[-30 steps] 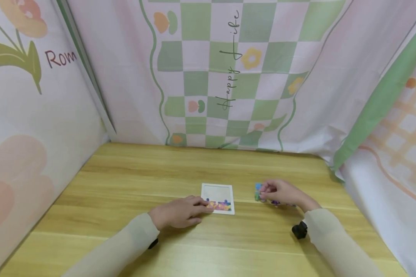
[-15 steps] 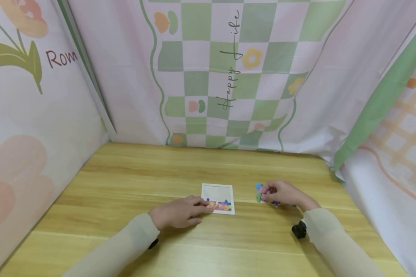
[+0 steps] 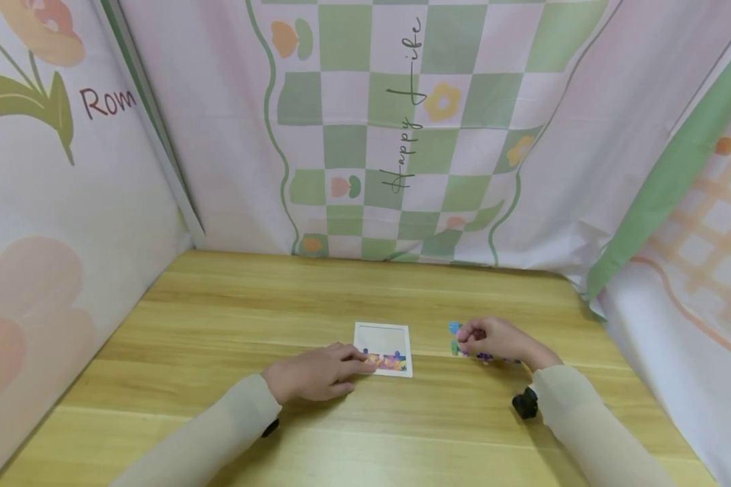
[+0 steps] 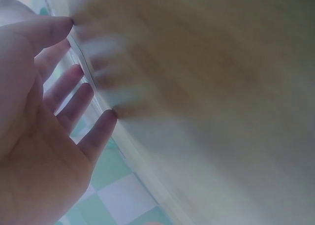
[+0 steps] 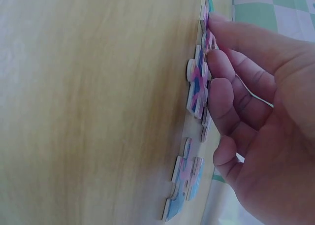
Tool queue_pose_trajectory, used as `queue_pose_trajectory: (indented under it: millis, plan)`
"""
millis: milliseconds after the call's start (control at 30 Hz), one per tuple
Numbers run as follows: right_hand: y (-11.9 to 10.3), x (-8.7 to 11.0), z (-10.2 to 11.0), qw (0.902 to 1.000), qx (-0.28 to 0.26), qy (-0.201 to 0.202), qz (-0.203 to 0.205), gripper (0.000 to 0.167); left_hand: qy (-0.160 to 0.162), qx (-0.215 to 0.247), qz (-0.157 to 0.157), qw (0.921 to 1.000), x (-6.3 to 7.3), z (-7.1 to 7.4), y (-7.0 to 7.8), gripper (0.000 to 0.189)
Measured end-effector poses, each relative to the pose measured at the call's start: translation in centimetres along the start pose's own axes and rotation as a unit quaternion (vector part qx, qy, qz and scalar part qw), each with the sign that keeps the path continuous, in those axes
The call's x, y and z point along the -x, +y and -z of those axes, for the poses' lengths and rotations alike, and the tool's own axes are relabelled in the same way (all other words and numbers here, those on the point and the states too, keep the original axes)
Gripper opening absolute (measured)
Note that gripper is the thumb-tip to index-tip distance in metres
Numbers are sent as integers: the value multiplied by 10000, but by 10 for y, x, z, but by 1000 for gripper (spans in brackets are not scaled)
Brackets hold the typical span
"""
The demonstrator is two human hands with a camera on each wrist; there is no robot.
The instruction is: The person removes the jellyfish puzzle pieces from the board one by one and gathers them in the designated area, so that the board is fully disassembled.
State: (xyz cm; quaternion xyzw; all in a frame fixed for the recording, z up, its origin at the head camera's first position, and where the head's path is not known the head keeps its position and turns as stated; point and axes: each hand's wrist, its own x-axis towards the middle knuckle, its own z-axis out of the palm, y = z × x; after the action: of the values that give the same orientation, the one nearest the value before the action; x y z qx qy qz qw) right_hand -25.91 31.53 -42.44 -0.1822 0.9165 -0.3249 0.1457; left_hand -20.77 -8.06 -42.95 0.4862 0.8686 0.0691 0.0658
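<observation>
In the head view, a white-bordered puzzle tray point(image 3: 380, 339) lies flat mid-table. Assembled pink, yellow and purple jigsaw pieces point(image 3: 392, 362) fill its near part; its far part shows bare backing. My left hand point(image 3: 317, 372) rests its extended fingertips on the tray's near left corner. To the right of the tray, my right hand point(image 3: 496, 338) is bent low over loose jigsaw pieces point(image 3: 454, 329). Its thumb and forefinger pinch a purple jigsaw piece point(image 5: 204, 19) at the pile's edge, partly covered by the fingers. The other fingers curl beside further pieces point(image 5: 197, 87).
Loose blue-pink pieces point(image 5: 184, 176) lie near the little finger in the right wrist view. A wooden table point(image 3: 250, 297) carries everything. A checkered curtain point(image 3: 396, 135) hangs along its back edge, with printed cloth on both sides. Each wrist wears a black device point(image 3: 526, 404).
My right hand has shifted very slightly among the loose pieces and then stayed in place. The left hand and the tray show no visible movement.
</observation>
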Motion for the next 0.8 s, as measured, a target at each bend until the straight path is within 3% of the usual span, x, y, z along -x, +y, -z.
queue_pose_trajectory:
  millis: [300,600,800]
  plan:
    - [-7,0,0,10000,-60,-37,39,16,310,49,-75,9995,-7,-3,0,37]
    - [-21,-6,-7,9995,31,-80,294,16,186,-177,88,9996,-13,-5,1,38]
    - [-28,-13,-16,9985,206,-87,499,13,158,-164,-4,9997,-17,-10,0,39]
